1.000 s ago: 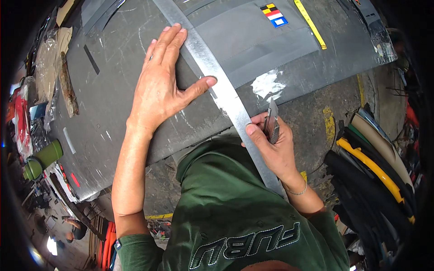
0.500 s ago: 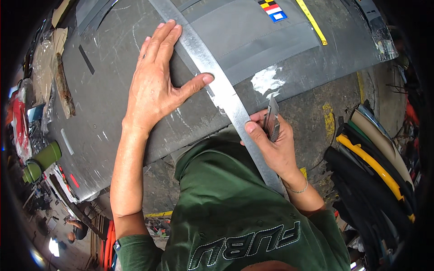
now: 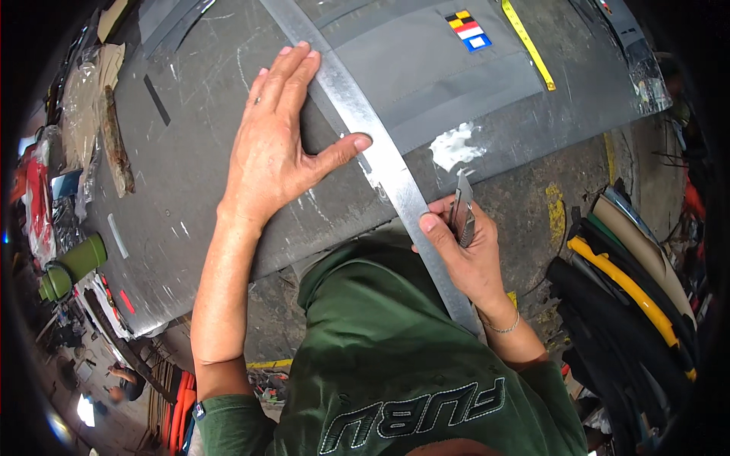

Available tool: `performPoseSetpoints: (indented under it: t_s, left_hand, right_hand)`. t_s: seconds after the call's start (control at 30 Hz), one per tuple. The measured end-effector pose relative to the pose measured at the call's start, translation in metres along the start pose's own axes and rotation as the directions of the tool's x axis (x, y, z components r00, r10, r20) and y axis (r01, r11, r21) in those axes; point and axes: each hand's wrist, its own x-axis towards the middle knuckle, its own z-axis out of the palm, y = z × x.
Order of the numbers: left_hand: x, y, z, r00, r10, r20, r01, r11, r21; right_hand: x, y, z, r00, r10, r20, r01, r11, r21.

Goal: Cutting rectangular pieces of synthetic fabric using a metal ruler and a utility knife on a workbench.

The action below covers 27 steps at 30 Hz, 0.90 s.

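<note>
A long metal straightedge (image 3: 372,125) lies slantwise across the dark work table and runs past its near edge toward my body. My left hand (image 3: 281,144) rests palm down beside it, fingers stretched out, with fingertips and thumb touching the metal. My right hand (image 3: 473,262) is closed at the near end, thumb and fingers pinching the straightedge's edge. The same hand holds a utility knife (image 3: 464,216), its blade pointing up and away from me. Under and right of the straightedge is a flat grey fabric piece (image 3: 426,68) with stitched lines and a small colourful flag patch (image 3: 468,30).
A yellow tape measure strip (image 3: 528,42) lies right of the fabric on the table (image 3: 190,182). White smears mark the surface near the front edge. At left are a green bottle (image 3: 76,266), a wood strip (image 3: 116,144) and plastic wrap. Material rolls (image 3: 623,281) stand at right.
The whole view has shifted slightly, so table, straightedge and hands appear a little lower and further right. Both hands keep the same places on the straightedge.
</note>
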Motion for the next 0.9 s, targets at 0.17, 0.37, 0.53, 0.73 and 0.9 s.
performPoseSetpoints:
  t_s: [0.17, 0.37, 0.53, 0.73, 0.9]
  left_hand:
    - [-0.0014, 0.0022, -0.0012, 1.000, -0.020, 0.010, 0.020, 1.000, -0.010]
    - [-0.0007, 0.0019, -0.0031, 1.000, -0.025, 0.019, 0.026, 0.999, -0.030]
    - [-0.0004, 0.0018, -0.0028, 0.999, -0.026, 0.020, 0.027, 0.999, -0.023]
    - [-0.0012, 0.0011, -0.0018, 1.000, -0.021, 0.020, 0.022, 1.000, -0.013]
    - [-0.0001, 0.0021, -0.0002, 1.000, -0.004, 0.000, 0.004, 1.000, 0.021]
  right_hand:
    - [-0.0013, 0.0031, 0.0006, 1.000, 0.020, -0.002, -0.020, 0.998, 0.062]
    - [-0.0007, 0.0026, -0.0009, 1.000, 0.018, 0.001, -0.018, 0.999, 0.035]
    - [0.0004, 0.0027, -0.0013, 1.000, 0.021, 0.004, -0.021, 0.999, 0.025]
    - [0.0002, 0.0038, -0.0014, 0.999, 0.034, 0.001, -0.034, 0.999, 0.019]
    - [-0.0004, 0.0074, -0.0021, 1.000, 0.005, -0.008, -0.004, 1.000, 0.027]
